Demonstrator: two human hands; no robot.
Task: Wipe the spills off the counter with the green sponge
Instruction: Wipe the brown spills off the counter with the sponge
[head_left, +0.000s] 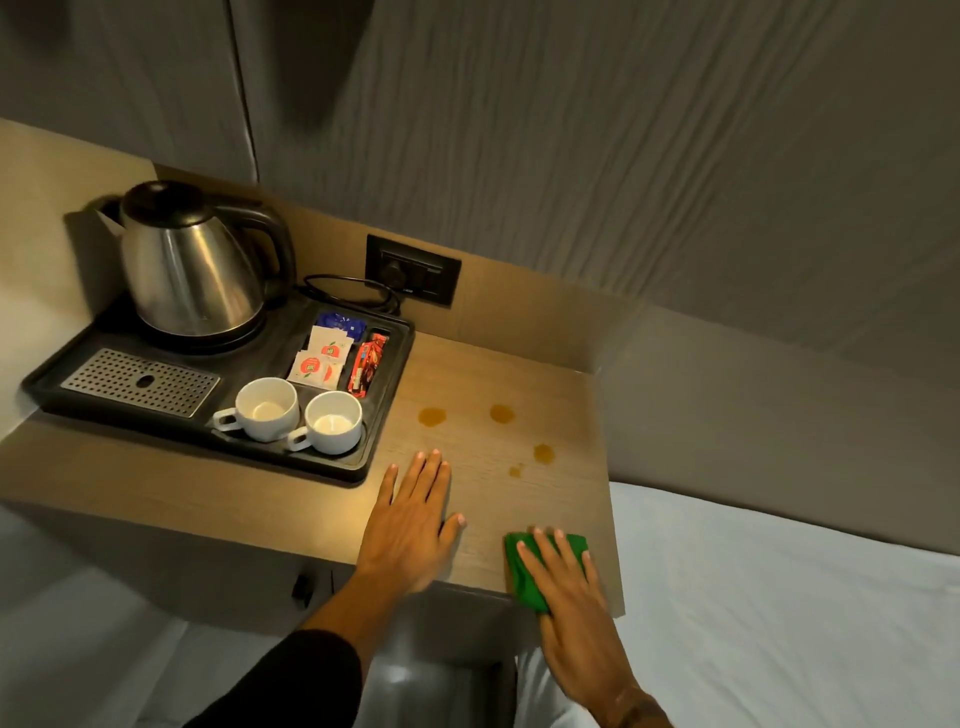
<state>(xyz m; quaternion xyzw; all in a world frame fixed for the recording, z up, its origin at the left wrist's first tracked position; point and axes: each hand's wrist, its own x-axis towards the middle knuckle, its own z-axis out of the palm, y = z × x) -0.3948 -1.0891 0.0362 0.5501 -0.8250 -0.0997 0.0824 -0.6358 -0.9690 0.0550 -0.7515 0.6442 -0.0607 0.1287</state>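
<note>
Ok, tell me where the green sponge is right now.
In the head view, the green sponge lies flat under the right hand at the wooden counter's near right corner, short of the amber spills.

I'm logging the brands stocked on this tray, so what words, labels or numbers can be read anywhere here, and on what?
Nothing can be read for certain.
White sachets in the black tray: red round logo, lettering too blurred.
Blue packet: white marks, unreadable.
Red packets: print too small.
Wall socket plate: small light mark, illegible.
Kettle, cups and green sponge: no text visible.
</note>
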